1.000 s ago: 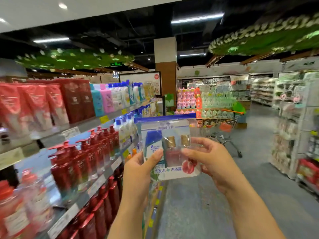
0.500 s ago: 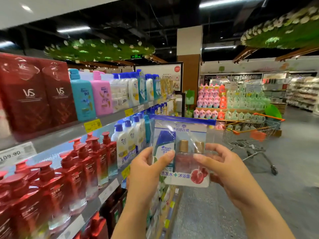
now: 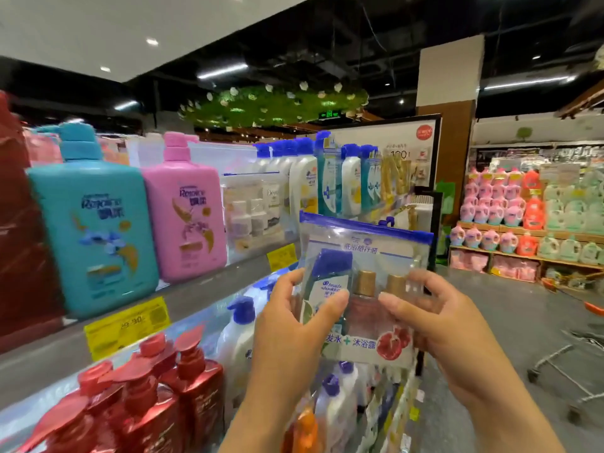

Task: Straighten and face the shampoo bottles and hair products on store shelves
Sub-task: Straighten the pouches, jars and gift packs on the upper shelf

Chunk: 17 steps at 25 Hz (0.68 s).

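Note:
A clear zip pouch travel kit point(image 3: 369, 256) with a blue top strip holds a small blue-capped shampoo bottle and two gold-capped bottles. My left hand point(image 3: 291, 328) grips its left side, thumb across the front. My right hand point(image 3: 438, 322) grips its right side, thumb on the front. The pouch is upright in front of the shelving on the left. On the upper shelf point(image 3: 202, 289) stand a teal pump bottle point(image 3: 94, 223), a pink pump bottle point(image 3: 184, 207), similar clear pouches point(image 3: 253, 207) and white blue-capped bottles point(image 3: 300, 181).
Red pump bottles point(image 3: 157, 393) and white bottles point(image 3: 235, 338) fill the lower shelf. Yellow price tags point(image 3: 127, 325) hang on the shelf edge. A shopping trolley point(image 3: 575, 361) stands in the aisle at right. Detergent displays point(image 3: 523, 217) line the far wall beside a pillar point(image 3: 447, 93).
I have moved forward along the shelving and turned left; the teal and pink bottles are much closer. Both hands keep the same hold on the pouch.

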Each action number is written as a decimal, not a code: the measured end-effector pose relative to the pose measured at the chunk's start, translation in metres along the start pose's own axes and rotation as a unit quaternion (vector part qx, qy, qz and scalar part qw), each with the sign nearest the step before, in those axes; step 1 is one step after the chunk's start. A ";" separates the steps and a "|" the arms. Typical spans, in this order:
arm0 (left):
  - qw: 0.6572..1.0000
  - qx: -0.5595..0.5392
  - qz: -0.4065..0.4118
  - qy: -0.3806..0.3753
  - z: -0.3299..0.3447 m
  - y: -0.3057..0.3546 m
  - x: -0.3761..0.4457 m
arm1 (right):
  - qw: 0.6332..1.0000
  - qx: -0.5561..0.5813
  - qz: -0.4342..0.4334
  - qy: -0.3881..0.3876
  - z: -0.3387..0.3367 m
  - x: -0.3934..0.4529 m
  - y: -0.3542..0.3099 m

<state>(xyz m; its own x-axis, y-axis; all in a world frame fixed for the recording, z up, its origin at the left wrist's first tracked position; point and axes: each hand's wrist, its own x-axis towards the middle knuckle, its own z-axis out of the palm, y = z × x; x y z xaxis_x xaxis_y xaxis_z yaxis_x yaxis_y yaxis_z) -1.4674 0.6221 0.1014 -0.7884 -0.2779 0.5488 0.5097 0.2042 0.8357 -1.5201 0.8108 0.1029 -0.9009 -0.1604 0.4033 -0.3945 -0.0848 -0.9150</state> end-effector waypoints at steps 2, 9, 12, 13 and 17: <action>0.998 0.052 0.014 0.035 0.004 -0.015 0.029 | 0.999 0.030 -0.014 -0.030 0.004 0.049 0.015; 0.907 0.308 0.098 0.270 0.018 -0.031 0.148 | 0.984 0.124 -0.099 -0.080 0.011 0.224 0.023; 0.814 0.440 0.104 0.365 0.015 -0.028 0.188 | 0.979 0.154 -0.112 -0.076 0.008 0.277 0.028; 0.792 0.471 0.074 0.381 0.015 -0.027 0.198 | 0.977 0.159 -0.112 -0.081 0.008 0.290 0.030; 0.781 0.472 -0.086 0.400 0.010 -0.033 0.220 | 0.970 0.188 -0.110 -0.112 0.011 0.324 0.040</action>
<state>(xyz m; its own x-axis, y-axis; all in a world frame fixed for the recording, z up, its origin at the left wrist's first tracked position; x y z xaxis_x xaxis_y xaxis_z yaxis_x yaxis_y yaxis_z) -1.6610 0.5639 0.1937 -0.1582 -0.7973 0.5824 -0.3572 0.5961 0.7191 -1.8256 0.7443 0.1966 -0.7241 -0.3036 0.6192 -0.4411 -0.4863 -0.7543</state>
